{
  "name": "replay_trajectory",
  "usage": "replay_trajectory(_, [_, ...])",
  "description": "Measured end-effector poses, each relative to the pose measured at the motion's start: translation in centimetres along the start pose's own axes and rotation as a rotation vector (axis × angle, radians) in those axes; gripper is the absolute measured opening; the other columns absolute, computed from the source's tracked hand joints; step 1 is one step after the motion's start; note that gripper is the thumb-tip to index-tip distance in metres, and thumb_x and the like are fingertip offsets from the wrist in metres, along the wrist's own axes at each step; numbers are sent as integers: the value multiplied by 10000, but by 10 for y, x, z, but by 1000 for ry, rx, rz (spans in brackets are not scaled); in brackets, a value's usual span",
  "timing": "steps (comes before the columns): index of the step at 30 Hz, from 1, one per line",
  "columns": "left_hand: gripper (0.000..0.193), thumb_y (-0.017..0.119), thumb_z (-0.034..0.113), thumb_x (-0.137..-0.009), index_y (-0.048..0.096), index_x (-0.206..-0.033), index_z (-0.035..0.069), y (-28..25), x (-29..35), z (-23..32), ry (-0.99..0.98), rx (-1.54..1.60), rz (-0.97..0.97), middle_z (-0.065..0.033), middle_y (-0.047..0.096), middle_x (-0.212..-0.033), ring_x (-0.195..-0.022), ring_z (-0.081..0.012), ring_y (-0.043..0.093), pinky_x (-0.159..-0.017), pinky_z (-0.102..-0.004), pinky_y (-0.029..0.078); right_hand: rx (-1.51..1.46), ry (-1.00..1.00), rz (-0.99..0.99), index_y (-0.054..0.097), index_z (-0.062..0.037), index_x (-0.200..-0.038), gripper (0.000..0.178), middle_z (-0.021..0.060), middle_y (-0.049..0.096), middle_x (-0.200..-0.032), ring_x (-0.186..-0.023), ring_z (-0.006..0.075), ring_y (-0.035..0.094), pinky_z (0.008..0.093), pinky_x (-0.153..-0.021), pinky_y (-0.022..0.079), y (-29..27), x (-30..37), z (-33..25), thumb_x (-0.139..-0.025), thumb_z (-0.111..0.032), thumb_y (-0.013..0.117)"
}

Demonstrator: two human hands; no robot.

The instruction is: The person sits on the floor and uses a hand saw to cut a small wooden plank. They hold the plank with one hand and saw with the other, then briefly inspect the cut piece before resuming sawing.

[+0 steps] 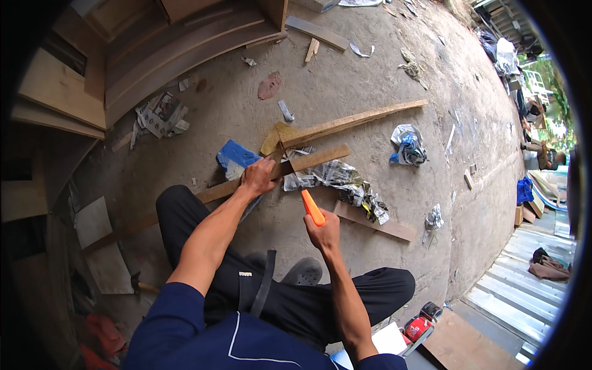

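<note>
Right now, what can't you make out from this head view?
In the head view:
Orange handle: lower end covered by fingers of the right hand.
Grey shoe: partly behind black trousers.
Wooden furniture: cut off by the dark rim.
Distant person: too small for detail.

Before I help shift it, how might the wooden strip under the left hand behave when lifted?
The wooden strip is probably stiff, being solid-looking wood; likely fairly light, being narrow; and unlikely to roll, given its flat face.

Plank (319, 158) ahead, wad (408, 145) beyond its right end, hammer (147, 287) lower left
</note>
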State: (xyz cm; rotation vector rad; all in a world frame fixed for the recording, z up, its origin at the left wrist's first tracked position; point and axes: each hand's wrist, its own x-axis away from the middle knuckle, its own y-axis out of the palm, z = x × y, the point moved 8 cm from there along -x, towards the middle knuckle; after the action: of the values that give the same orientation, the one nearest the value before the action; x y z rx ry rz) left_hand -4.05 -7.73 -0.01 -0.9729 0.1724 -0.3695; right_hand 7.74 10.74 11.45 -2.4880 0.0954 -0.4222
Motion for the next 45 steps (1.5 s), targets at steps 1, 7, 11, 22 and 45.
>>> replay_trajectory(1, [466,791,280,-694,573,-1001,6,1,-4,0,-6,10,-25,-262,609,-1197,-1153,-397,574,-974,-439,483,0,-2,0,604,19,-709,259,215,557,-594,-515,334,570,400,-536,447,-1,1,-1,-774,-231,629])
replay_trajectory(7, [468,800,268,-687,567,-996,3,0,1,-5,11,-25,23,-258,609,-1205,-1155,-404,573,-953,-441,497,-43,10,-21,604,15,-717,244,207,557,-592,-515,316,579,386,-531,446,-19,60,3,-769,-220,645])
replay_trajectory(11, [462,807,264,-683,566,-982,7,1,0,-3,15,-13,10,-248,618,-1189,-1152,-384,580,-947,-437,502,-20,19,-28,597,17,-708,242,207,562,-597,-518,350,570,391,-529,448,-21,49,7,-761,-213,649])
replay_trajectory(22, [474,798,331,-704,572,-986,25,0,9,-3,87,-73,103,-185,640,-999,-935,-356,643,-771,-447,546,-92,36,-23,594,19,-697,233,192,558,-583,-505,306,566,378,-539,454,-15,44,-5,-765,-198,643])
replay_trajectory(45, [475,728,433,-758,534,-987,65,-23,23,-15,8,-282,79,-95,520,-919,-889,-278,552,-694,-414,440,-57,120,-52,609,15,-713,224,194,558,-579,-508,305,577,386,-534,449,-24,55,-4,-767,-198,648])
